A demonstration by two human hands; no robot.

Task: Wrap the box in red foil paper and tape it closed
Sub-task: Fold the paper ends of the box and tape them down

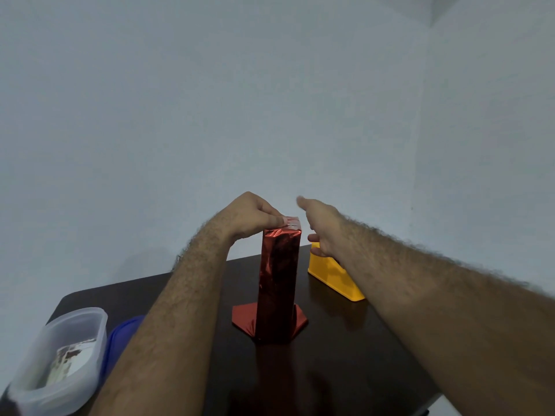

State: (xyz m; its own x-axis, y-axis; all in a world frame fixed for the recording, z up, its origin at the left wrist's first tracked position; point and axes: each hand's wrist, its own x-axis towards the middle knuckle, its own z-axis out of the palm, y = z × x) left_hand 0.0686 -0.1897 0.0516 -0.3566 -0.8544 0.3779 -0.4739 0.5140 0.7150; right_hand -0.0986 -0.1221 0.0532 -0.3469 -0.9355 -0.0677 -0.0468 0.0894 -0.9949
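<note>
The left hand (pixel 252 216) pinches the top of the tall red box (pixel 277 283) standing on the desk (pixel 345 355). Right of the box, the blurry right hand (pixel 322 228) has loose fingers and hides part of a yellow thing (pixel 333 279).

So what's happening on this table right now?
A person is wrapping a tall box in red foil; it stands upright on a dark table. The left hand presses the taped top fold, while the right hand reaches to a yellow tape dispenser. Foil flaps at the bottom are still splayed out.
</note>
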